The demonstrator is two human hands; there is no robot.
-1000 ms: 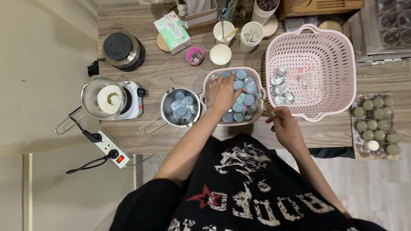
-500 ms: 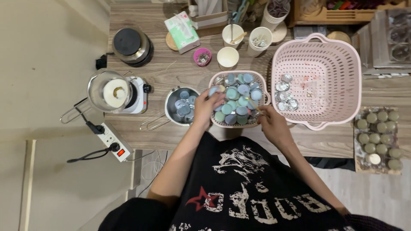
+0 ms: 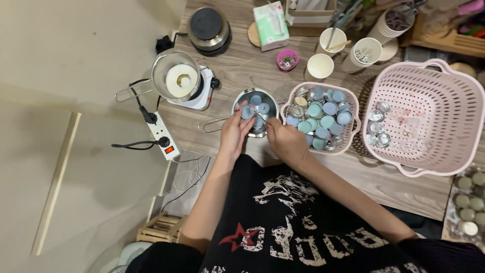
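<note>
My left hand (image 3: 236, 130) pinches a small blue tealight candle (image 3: 246, 112) over the rim of a small metal saucepan (image 3: 268, 97), which holds a few more blue candles. My right hand (image 3: 284, 140) is right beside it at the pan's near edge, fingers closed on a thin pale stick (image 3: 259, 118) that reaches toward that candle. To the right of the pan stands a small pink basket (image 3: 349, 135) filled with several blue and green tealights.
A large pink basket (image 3: 434, 76) with a few empty foil cups (image 3: 379, 126) is at right. Behind the pan: a pot of white wax (image 3: 178, 81) on a hot plate, a black burner (image 3: 208, 28), paper cups (image 3: 332, 38), a tissue box (image 3: 270, 17). A power strip (image 3: 161, 132) lies at the left edge; green candles (image 3: 470, 202) far right.
Both hands have moved left, from the small pink basket to the saucepan. My left hand now holds a blue candle there, and my right hand has come up beside it.
</note>
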